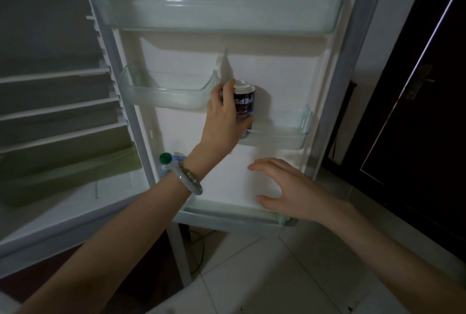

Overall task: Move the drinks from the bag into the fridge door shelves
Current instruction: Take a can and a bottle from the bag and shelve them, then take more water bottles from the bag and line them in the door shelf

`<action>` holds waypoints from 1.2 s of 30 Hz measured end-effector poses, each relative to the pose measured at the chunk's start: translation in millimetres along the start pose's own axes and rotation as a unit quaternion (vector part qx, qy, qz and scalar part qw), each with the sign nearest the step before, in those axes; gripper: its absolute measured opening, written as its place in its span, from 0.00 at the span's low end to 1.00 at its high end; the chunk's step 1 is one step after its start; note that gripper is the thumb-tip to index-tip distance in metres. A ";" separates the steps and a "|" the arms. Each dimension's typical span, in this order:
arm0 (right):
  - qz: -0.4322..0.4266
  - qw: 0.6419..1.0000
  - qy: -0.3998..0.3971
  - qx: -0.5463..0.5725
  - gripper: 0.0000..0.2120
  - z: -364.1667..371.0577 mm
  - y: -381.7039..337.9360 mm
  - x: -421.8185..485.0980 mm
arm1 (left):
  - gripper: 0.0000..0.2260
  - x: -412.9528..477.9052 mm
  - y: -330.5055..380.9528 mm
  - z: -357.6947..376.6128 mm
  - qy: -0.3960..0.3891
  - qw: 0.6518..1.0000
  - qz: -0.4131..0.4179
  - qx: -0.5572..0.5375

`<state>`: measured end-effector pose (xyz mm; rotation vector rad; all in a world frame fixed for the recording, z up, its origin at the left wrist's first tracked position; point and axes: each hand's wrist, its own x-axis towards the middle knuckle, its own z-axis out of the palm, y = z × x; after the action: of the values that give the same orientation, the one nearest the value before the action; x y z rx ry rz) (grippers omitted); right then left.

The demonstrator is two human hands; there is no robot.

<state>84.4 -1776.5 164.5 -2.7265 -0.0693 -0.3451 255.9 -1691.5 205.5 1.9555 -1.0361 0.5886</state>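
Observation:
My left hand (224, 119) grips a dark blue cola can (245, 104), upright, its base at the left end of the small right-hand door shelf (285, 137). My right hand (285, 187) hovers with fingers spread and holds nothing, in front of the door's lower panel, just above the bottom door shelf (227, 215). A clear bottle with a green cap (165, 160) stands at the left end of that bottom shelf, partly hidden behind my left wrist. The bag is out of view.
The fridge door stands open toward me, with a wide top shelf (222, 15) and a small left middle shelf (169, 94), nothing visible in either. The fridge interior (58, 112) with its racks is on the left. A dark wooden door (416, 112) is on the right, pale floor tiles below.

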 end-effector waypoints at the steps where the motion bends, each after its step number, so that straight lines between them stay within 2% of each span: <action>1: 0.001 1.000 -0.002 -0.010 0.27 0.3 -1.1 -0.6 | 0.38 0.4 -0.2 0.2 -0.001 1.000 -0.006 -0.001; 4: -0.003 0.999 -0.006 -0.035 0.29 1.0 -5.1 -2.8 | 0.40 -2.9 -0.6 -0.2 0.000 1.000 -0.005 0.005; 9: -0.022 0.997 -0.034 -0.069 0.30 4.8 -10.4 -3.8 | 0.35 -40.0 -1.1 -12.5 0.005 0.997 0.051 0.051; 13: -0.036 0.994 -0.057 -0.088 0.29 20.4 -18.8 2.5 | 0.33 -106.1 -23.6 -29.3 -0.062 0.985 0.090 0.133; 16: -0.061 0.991 -0.081 -0.089 0.28 43.0 -29.8 11.2 | 0.33 -155.1 -51.9 -54.0 -0.102 0.970 0.083 0.204; 22: -0.164 0.973 -0.143 -0.077 0.29 110.4 -76.3 40.1 | 0.27 -237.7 -91.2 -123.2 -0.128 0.941 -0.031 0.312; 28: -0.241 0.936 -0.248 -0.064 0.32 191.7 -153.6 52.4 | 0.33 -342.5 -103.5 -189.3 -0.162 0.906 -0.157 0.358; 36: -0.280 0.893 -0.352 -0.030 0.29 307.5 -216.5 31.6 | 0.29 -498.8 -117.8 -247.8 -0.219 0.827 -0.358 0.375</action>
<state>164.9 -1458.2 -21.7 -2.6888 -1.0616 0.5216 73.5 -1223.6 -62.7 3.0469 -0.1999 0.0907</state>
